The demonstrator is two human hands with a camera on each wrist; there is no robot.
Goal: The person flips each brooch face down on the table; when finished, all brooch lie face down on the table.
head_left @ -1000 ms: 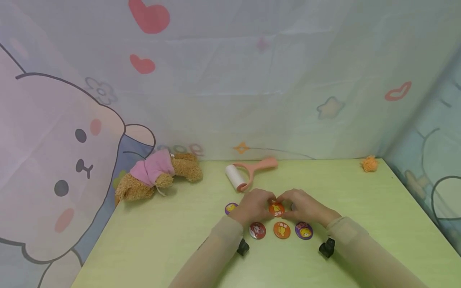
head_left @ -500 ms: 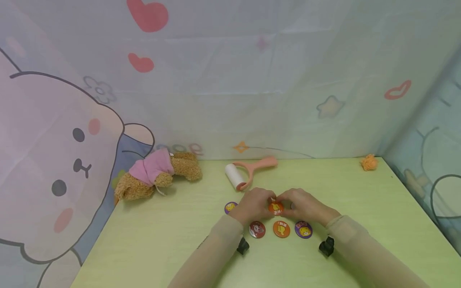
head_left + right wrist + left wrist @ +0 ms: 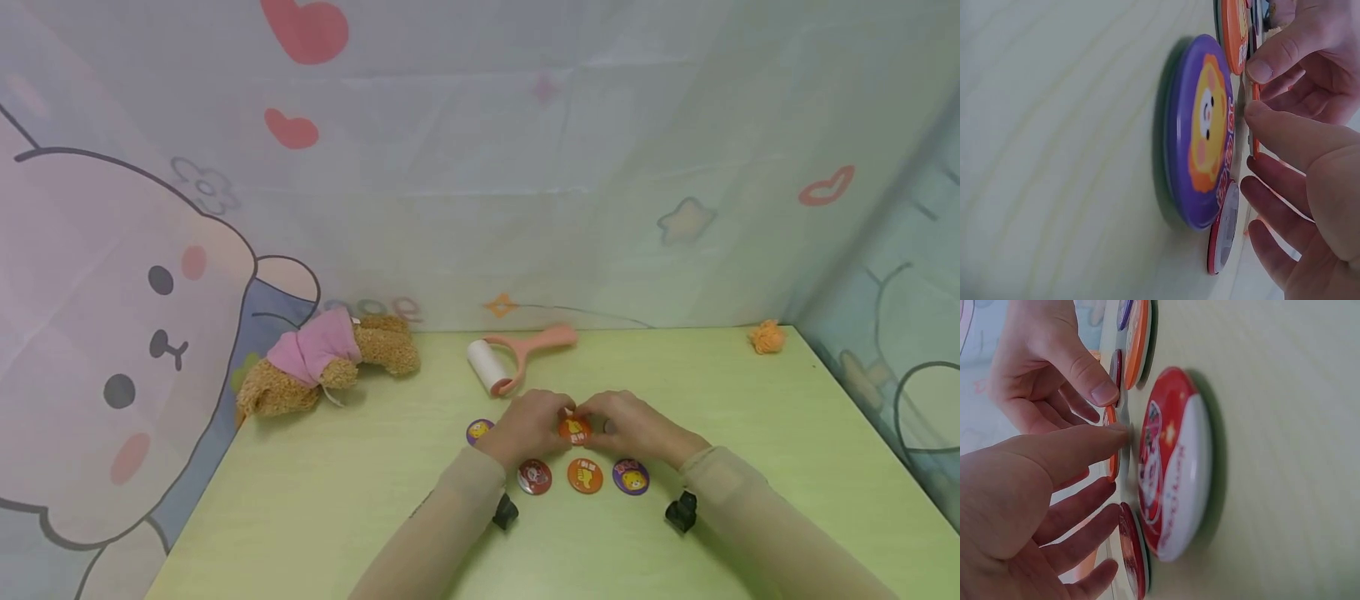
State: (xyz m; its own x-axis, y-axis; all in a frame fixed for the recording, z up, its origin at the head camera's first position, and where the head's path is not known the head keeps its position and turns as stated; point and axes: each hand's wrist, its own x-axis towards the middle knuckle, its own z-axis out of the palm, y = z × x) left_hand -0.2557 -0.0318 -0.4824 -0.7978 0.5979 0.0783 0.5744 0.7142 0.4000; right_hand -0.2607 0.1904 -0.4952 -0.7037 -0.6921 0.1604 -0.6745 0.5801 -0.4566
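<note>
- Both sets of fingers, on my left hand (image 3: 534, 429) and right hand (image 3: 628, 426), pinch the far orange badge (image 3: 575, 430).
- I have it on my side of the roller (image 3: 489, 368).
- Teddy (image 3: 318, 354): left of the roller.

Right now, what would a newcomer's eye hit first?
Likely the large cartoon animal printed on the backdrop, far left. Then the left hand and right hand, holding opposite sides of an orange badge near the table's middle. Third, the pink-shirted plush toy lying at the table's back left.
</note>
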